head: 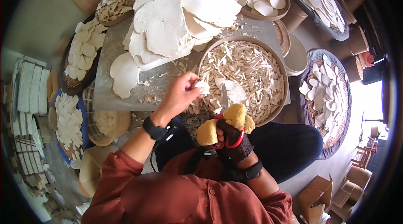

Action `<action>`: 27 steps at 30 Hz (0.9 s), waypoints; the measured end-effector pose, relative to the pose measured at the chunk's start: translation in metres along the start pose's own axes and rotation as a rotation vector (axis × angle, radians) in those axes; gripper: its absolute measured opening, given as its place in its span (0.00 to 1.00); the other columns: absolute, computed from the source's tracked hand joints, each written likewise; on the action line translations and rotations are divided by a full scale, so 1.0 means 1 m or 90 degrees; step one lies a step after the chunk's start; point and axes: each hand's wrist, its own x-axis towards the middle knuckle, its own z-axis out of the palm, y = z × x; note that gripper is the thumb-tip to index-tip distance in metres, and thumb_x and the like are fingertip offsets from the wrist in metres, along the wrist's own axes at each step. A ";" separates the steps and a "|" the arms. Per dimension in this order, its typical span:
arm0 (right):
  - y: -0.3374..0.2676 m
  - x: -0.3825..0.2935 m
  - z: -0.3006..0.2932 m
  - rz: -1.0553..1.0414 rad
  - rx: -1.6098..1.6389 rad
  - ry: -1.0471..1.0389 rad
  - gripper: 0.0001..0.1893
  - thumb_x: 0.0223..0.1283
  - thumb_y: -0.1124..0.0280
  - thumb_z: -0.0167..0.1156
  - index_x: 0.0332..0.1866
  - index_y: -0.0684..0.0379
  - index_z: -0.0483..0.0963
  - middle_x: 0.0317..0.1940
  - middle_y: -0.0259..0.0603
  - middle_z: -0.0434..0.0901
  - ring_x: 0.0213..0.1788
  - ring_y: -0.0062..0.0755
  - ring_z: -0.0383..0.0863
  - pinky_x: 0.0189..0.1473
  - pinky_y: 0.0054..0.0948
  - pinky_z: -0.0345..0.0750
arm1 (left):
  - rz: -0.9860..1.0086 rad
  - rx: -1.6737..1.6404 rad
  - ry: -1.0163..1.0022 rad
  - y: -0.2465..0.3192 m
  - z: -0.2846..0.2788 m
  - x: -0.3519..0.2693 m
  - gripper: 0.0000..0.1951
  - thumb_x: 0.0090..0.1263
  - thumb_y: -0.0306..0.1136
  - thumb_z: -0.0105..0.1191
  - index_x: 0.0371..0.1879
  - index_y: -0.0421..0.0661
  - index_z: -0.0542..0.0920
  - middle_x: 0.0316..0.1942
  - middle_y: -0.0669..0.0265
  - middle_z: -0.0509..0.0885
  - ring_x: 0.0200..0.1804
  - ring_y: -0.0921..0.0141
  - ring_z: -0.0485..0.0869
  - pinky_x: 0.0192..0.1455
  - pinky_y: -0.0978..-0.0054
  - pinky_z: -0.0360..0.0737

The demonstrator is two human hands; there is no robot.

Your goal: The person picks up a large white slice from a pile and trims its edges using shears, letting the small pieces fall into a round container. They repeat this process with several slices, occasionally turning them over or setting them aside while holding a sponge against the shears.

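Between the thumb and fingers of my left hand point(182, 93) is a small white piece point(203, 88), held over the near left rim of a round tray point(285, 95). My right hand point(231, 139) wears a dark knit glove with yellow padding on the fingers and grips red-handled scissors point(224, 96). Their blades point away from me over the tray; whether they are parted is unclear. Many narrow off-white strips point(252, 63) fill the tray. A larger flat off-white piece point(233, 90) lies on them beside the blades.
Large flat white slabs point(163, 25) are stacked on the grey table point(107, 98). One irregular slab point(124, 74) lies left of the stack. Behind, a round tray point(285, 10) holds thin pieces. More loaded trays point(341, 110) stand right and left. A cardboard box point(315, 192) sits lower right.
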 end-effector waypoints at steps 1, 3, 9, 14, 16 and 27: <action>0.006 0.003 -0.009 0.003 0.000 -0.003 0.03 0.60 0.70 0.52 0.35 0.56 0.69 0.17 0.25 0.64 0.16 0.14 0.61 0.20 0.17 0.62 | -0.002 0.002 0.003 0.008 -0.003 -0.008 0.05 0.67 0.28 0.51 0.38 0.42 0.73 0.32 0.67 0.81 0.32 0.76 0.82 0.30 0.83 0.75; 0.031 0.014 -0.041 -0.151 -0.165 -0.164 0.11 0.59 0.70 0.56 0.46 0.57 0.69 0.27 0.32 0.73 0.25 0.22 0.73 0.29 0.19 0.72 | -0.159 -0.186 0.023 0.023 -0.009 -0.025 0.07 0.67 0.28 0.50 0.41 0.42 0.72 0.33 0.64 0.81 0.32 0.74 0.82 0.32 0.82 0.77; 0.060 0.032 -0.040 -0.009 0.187 -0.344 0.23 0.59 0.73 0.57 0.60 0.61 0.63 0.55 0.42 0.71 0.56 0.31 0.73 0.61 0.31 0.69 | -0.098 -0.199 0.034 0.007 -0.009 -0.058 0.12 0.68 0.26 0.47 0.48 0.42 0.66 0.36 0.62 0.80 0.33 0.73 0.82 0.32 0.81 0.79; 0.068 0.034 -0.036 -0.099 -0.050 -0.322 0.18 0.64 0.73 0.51 0.58 0.64 0.65 0.54 0.44 0.72 0.56 0.32 0.73 0.60 0.31 0.70 | -0.083 -0.083 0.049 -0.004 -0.003 -0.064 0.14 0.66 0.23 0.48 0.50 0.39 0.68 0.35 0.63 0.80 0.33 0.77 0.80 0.34 0.82 0.78; 0.078 0.039 -0.044 -0.074 0.128 -0.357 0.18 0.65 0.71 0.50 0.58 0.64 0.65 0.53 0.45 0.73 0.56 0.34 0.73 0.61 0.32 0.69 | -0.027 -0.046 0.147 -0.011 0.005 -0.066 0.15 0.65 0.21 0.49 0.51 0.39 0.68 0.36 0.63 0.81 0.35 0.77 0.79 0.37 0.81 0.78; 0.069 0.029 -0.031 -0.224 -0.409 -0.183 0.19 0.59 0.65 0.55 0.55 0.60 0.68 0.50 0.43 0.74 0.53 0.37 0.74 0.58 0.31 0.69 | -0.069 -0.232 0.270 -0.024 0.011 -0.062 0.17 0.65 0.26 0.53 0.52 0.36 0.72 0.36 0.58 0.83 0.33 0.71 0.84 0.35 0.77 0.81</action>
